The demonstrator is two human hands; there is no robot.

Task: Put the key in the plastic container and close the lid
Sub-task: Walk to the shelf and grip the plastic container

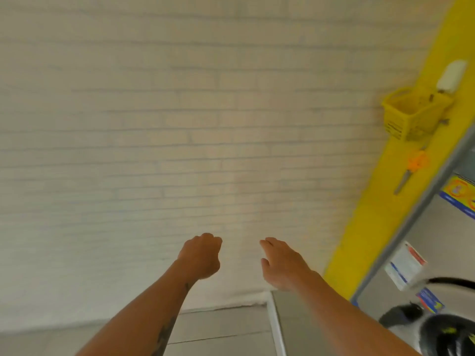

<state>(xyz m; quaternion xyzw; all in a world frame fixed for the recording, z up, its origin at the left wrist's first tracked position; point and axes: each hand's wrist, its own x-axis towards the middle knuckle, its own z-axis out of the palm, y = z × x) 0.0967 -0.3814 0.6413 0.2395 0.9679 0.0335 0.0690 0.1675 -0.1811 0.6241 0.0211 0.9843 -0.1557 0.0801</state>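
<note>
Both bare forearms reach forward (view is blurred): left hand [201, 255] curled into a fist, right hand [280, 260] open, before a white brick wall [154, 124]; neither grip holds anything visible.

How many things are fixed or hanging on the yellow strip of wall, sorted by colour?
Yellow: 1, the yellow basket
White: 1, the white box
Orange: 1, the orange-handled item, too blurred to name
Total: 3
</note>
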